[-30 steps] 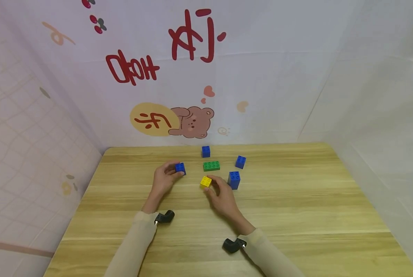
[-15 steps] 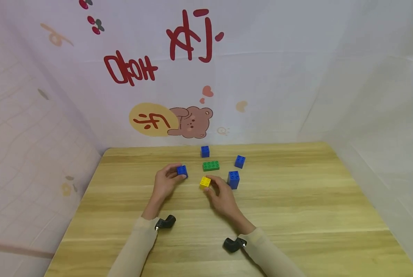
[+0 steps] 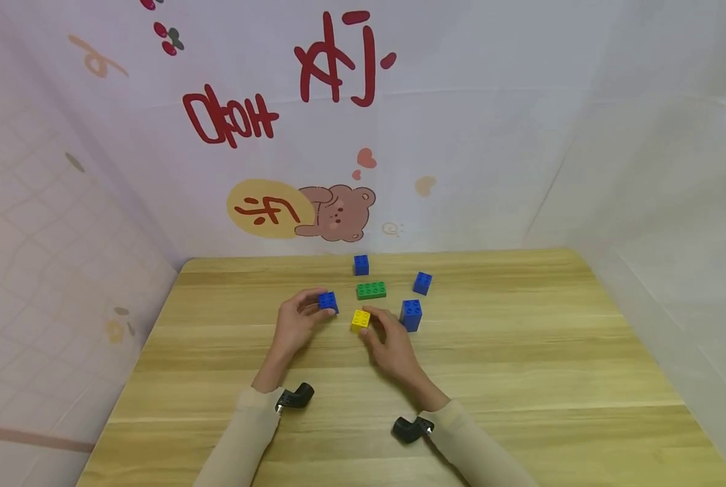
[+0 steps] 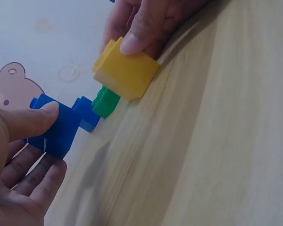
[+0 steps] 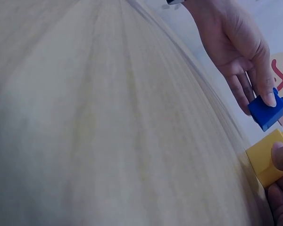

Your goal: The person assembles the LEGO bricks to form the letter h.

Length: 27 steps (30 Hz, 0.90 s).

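Observation:
Between thumb and fingers, my left hand (image 3: pixel 298 323) pinches a blue toy brick (image 3: pixel 328 302), which looks slightly raised off the wood in the left wrist view. My right hand (image 3: pixel 392 346) pinches a square yellow brick (image 3: pixel 360 320) with studs up, low at the tabletop. A small gap parts the two held bricks. Just behind the yellow one lies a longer green brick (image 3: pixel 371 291). A taller blue brick (image 3: pixel 411 316) stands beside the right hand's fingers. In the right wrist view, the yellow brick (image 5: pixel 266 157) appears close below the blue brick (image 5: pixel 268 112).
Two more blue bricks sit farther back: one blue brick (image 3: pixel 361 265) behind the green piece, another blue brick (image 3: pixel 423 283) to its right. The wooden table (image 3: pixel 521 379) meets a printed cloth wall (image 3: pixel 472 135) at its far edge. Cloth also hangs at both sides.
My left hand has moved a little to the right with the blue brick, nearer the yellow one. The right hand and its yellow brick have stayed nearly still.

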Available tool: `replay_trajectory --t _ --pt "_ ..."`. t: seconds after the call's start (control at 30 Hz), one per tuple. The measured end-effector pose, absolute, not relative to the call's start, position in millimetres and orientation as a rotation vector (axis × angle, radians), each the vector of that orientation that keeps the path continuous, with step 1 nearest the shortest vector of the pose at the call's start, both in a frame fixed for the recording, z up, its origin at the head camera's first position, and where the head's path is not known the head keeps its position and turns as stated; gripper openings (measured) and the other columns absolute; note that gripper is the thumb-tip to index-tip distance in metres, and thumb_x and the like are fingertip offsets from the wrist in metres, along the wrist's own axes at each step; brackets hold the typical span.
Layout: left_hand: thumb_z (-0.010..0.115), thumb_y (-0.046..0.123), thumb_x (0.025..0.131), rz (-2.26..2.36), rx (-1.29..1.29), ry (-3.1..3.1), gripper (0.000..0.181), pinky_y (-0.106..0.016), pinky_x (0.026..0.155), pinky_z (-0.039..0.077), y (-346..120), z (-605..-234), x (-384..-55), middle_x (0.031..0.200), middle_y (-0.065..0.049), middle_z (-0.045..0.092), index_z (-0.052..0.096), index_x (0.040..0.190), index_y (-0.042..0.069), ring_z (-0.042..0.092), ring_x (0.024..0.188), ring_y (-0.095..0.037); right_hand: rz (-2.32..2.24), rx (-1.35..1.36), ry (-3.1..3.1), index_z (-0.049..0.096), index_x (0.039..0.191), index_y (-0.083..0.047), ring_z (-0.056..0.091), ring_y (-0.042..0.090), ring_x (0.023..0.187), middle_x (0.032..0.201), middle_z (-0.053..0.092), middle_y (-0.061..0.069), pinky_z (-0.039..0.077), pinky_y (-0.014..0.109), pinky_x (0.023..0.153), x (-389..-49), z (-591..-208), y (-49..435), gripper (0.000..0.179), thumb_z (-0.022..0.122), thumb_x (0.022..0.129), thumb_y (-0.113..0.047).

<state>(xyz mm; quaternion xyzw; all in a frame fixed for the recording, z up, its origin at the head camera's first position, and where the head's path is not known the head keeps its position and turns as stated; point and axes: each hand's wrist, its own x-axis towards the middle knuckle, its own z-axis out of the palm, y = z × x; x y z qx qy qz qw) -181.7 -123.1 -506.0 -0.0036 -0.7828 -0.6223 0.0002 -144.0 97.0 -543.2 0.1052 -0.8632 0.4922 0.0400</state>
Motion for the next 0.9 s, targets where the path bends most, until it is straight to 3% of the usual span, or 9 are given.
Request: replay_trajectory --t 0.63,0.9 --pt "0.08 0.007 0.088 -2.0 -0.087 -2.44 0.037 -0.043 0.106 0.056 -109 -499 -171 0.13 -0.014 0.069 0.072 0.124 0.009 0.067 0.12 -0.032 1.572 0.303 -2.633 0.057 0.142 -0.014 0.061 0.028 0.127 0.135 0.066 0.01 0.05 0.047 0.113 -144 -540 98 0.042 0.066 0.101 -0.016" --pt "0.08 0.005 0.087 -2.021 -0.173 -2.417 0.037 -0.037 0.105 0.056 -101 -494 -167 0.128 -0.014 0.069 0.071 0.123 0.007 0.068 0.118 -0.031 1.568 0.327 -2.614 0.057 0.142 -0.011 0.062 0.03 0.126 0.134 0.066 0.012 0.049 0.051 0.112 -143 -540 98 0.042 0.065 0.101 -0.013"
